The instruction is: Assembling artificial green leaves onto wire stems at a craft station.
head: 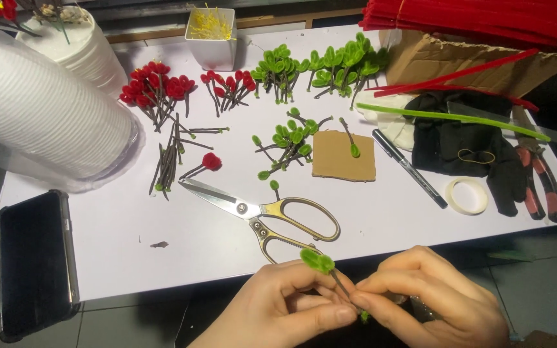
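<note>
— What do we have in the grip?

— We pinch a small green pipe-cleaner leaf (318,261) on its thin dark stem between both hands, at the near edge of the scene, just off the white table (381,222). Our left hand (285,306) lies palm-up, thumb stretched right and fingers curled in, closed on the stem low down. Our right hand (433,293) comes in from the right, knuckles up, its thumb and forefinger nipped tight on the same stem, fingertips meeting the left's.

— And the leaf itself?

— It stands up above the fingers, tilted left, the fuzzy green loop free of both hands.

— What lies just beyond?

— The scissors (262,212) with brass-coloured handles, blades pointing far left, handles nearest our hands. Farther off, a square of cardboard (343,156) with one leaf on it, and a loose heap of green leaves (288,138) to its left.

— Farther out?

— Red flower buds (156,87) far left, a black marker (410,167) to the right of the cardboard, a roll of tape (467,195) near it, pliers (536,171) with red handles at the right edge, and a dark phone (33,258) at the near left.
</note>
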